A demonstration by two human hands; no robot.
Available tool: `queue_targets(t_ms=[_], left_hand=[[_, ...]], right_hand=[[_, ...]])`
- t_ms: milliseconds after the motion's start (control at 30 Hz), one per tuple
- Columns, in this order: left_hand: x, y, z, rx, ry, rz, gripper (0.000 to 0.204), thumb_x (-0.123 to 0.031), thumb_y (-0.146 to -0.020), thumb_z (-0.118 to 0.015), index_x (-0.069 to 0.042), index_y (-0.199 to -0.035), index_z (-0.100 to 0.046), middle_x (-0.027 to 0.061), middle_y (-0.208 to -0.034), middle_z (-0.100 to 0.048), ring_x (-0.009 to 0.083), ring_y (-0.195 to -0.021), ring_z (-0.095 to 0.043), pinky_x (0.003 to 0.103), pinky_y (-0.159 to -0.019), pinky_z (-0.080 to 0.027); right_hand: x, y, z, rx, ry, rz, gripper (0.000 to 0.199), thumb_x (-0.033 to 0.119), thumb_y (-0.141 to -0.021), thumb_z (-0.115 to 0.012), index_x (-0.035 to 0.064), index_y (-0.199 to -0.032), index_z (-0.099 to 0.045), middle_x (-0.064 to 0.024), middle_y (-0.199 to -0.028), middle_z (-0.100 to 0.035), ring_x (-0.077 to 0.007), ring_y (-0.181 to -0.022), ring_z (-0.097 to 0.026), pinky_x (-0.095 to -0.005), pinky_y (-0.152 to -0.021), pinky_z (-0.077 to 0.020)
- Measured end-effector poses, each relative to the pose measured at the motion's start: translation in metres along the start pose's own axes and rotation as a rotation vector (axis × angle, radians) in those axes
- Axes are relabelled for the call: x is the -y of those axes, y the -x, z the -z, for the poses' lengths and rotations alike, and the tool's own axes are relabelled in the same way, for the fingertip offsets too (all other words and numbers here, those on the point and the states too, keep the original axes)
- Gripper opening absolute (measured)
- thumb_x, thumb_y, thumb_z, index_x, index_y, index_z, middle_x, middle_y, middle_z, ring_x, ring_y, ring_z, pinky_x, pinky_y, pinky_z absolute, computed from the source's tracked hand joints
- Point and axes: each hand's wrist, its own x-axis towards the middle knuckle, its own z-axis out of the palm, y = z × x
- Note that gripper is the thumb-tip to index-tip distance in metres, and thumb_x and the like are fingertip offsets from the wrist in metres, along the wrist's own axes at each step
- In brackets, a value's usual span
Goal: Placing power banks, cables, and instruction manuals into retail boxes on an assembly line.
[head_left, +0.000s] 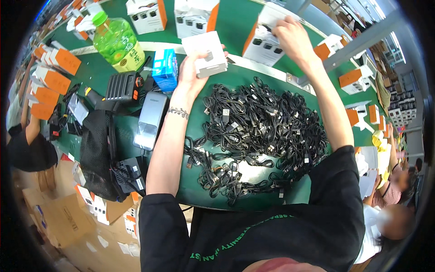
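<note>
My left hand is closed around a small stack of white leaflets, with the thumb lying across the top one. Up and to the right, my right hand reaches to the top of an upright white and orange box. Its fingers are bent together at the box's opening, and what they pinch is hidden. Two similar boxes, one in the middle and one further left, stand along the far side. Between my forearms lies a large heap of bundled black cables.
Left of my arm are a green-capped drink bottle, a blue carton, a black fan-like device, a grey power bank and a black mesh bag. A metal post slants at right. Other people sit at both sides.
</note>
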Motion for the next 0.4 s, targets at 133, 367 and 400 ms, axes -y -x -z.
queue_targets(t_ms=[133, 367, 400], left_hand=[[-0.002, 0.006, -0.001, -0.065, -0.060, 0.008, 0.052, -0.011, -0.087, -0.057, 0.004, -0.135, -0.044, 0.0201, -0.122, -0.060, 0.0325, -0.110, -0.063, 0.045, -0.095, -0.053], [-0.005, 0.014, -0.009, -0.038, -0.202, 0.006, 0.047, -0.009, -0.086, -0.069, 0.001, -0.129, -0.052, 0.0133, -0.117, -0.063, 0.0238, -0.104, -0.065, 0.039, -0.086, -0.056], [-0.004, 0.011, -0.007, -0.022, -0.241, -0.013, 0.048, -0.011, -0.086, -0.070, 0.001, -0.129, -0.052, 0.0130, -0.117, -0.063, 0.0237, -0.104, -0.065, 0.039, -0.086, -0.056]], right_hand=[[0.024, 0.003, 0.045, 0.021, 0.118, -0.078, 0.027, 0.004, -0.080, -0.059, 0.0124, -0.101, -0.075, -0.0034, -0.101, -0.062, -0.0229, -0.104, -0.057, -0.0401, -0.089, -0.0439], [0.097, -0.038, 0.066, -0.092, -0.547, -0.002, 0.032, 0.020, -0.086, -0.069, 0.0075, -0.115, -0.067, -0.0139, -0.098, -0.066, -0.0340, -0.090, -0.066, -0.0397, -0.080, -0.0536], [0.100, -0.043, 0.060, -0.007, -0.505, -0.008, 0.036, 0.019, -0.085, -0.070, 0.0066, -0.118, -0.065, -0.0147, -0.099, -0.066, -0.0329, -0.094, -0.066, -0.0386, -0.083, -0.0541]])
